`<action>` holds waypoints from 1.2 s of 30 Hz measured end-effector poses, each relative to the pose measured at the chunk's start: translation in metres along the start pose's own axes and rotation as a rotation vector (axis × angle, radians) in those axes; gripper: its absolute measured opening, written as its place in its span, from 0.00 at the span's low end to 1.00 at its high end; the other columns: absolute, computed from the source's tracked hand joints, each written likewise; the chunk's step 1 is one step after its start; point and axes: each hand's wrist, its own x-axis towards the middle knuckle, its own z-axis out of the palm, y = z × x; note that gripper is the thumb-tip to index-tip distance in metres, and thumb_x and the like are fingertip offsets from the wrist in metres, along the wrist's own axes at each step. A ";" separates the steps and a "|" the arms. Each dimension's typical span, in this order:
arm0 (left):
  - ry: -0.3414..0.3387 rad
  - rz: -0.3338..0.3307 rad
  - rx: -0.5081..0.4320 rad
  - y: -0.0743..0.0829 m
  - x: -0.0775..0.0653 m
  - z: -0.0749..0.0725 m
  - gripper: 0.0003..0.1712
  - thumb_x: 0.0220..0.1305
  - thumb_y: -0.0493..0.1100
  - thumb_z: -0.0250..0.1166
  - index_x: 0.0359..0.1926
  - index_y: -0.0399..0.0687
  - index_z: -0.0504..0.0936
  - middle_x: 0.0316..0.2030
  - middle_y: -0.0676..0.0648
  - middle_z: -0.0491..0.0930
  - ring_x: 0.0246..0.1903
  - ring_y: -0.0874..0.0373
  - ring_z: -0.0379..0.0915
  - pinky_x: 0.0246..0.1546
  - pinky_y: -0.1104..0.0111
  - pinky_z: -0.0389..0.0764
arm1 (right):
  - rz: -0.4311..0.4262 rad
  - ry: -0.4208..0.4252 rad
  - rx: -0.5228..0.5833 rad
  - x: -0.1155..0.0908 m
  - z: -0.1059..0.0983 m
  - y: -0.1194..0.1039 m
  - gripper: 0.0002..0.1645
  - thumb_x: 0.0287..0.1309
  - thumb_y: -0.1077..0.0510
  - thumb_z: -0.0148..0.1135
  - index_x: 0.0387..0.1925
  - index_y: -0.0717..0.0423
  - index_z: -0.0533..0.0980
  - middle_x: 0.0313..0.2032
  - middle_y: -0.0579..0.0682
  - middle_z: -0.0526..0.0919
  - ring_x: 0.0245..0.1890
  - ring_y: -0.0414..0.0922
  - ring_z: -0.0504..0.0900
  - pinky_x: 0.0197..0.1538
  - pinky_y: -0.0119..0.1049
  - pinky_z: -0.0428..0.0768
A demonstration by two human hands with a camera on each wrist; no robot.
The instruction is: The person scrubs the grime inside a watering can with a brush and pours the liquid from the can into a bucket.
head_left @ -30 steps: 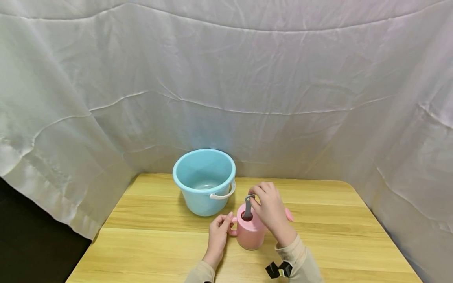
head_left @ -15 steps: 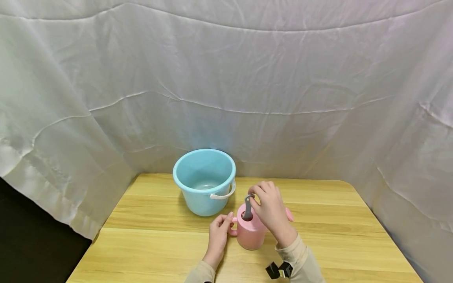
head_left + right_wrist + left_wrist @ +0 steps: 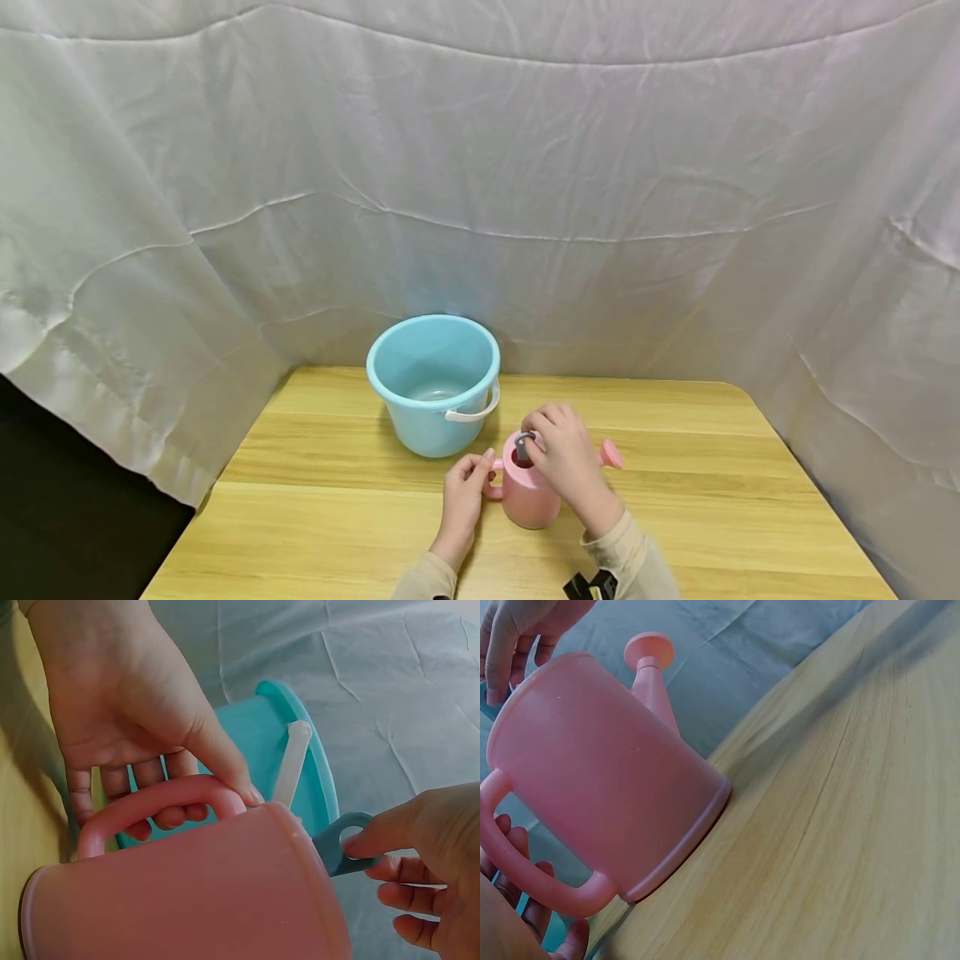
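Note:
A pink watering can [image 3: 531,503] stands upright on the wooden table, its rose [image 3: 611,454] to the right. My left hand [image 3: 462,498] holds the can's handle [image 3: 161,799], fingers behind it and thumb near its top. Over the opening, my right hand [image 3: 564,454] pinches the ring-shaped end of a grey handled tool [image 3: 346,844]. The tool's lower part is down inside the can and hidden, so its kind does not show. In the left wrist view, the right hand [image 3: 525,637] hovers at the can's rim.
A light blue bucket [image 3: 432,429] with a white handle [image 3: 474,414] stands behind and left of the can. Grey cloth [image 3: 525,208] hangs around the back and sides of the table [image 3: 315,517].
My right hand has moved down and pushed the grey tool deeper into the watering can. More of the rose shows. The left hand and bucket keep their places.

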 end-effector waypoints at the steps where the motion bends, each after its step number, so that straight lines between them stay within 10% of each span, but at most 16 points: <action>1: 0.000 -0.002 0.000 0.000 0.000 0.000 0.24 0.64 0.51 0.65 0.34 0.29 0.77 0.26 0.49 0.72 0.19 0.58 0.72 0.29 0.62 0.88 | 0.004 0.000 -0.001 -0.001 0.000 0.000 0.14 0.36 0.68 0.74 0.24 0.52 0.78 0.30 0.46 0.79 0.34 0.47 0.74 0.34 0.39 0.72; 36: 0.013 -0.001 -0.003 -0.002 0.001 -0.001 0.24 0.63 0.51 0.66 0.34 0.29 0.78 0.26 0.48 0.73 0.19 0.59 0.70 0.27 0.62 0.88 | -0.021 0.096 0.001 0.021 -0.016 -0.005 0.12 0.39 0.68 0.73 0.26 0.52 0.80 0.24 0.43 0.80 0.29 0.44 0.73 0.29 0.34 0.69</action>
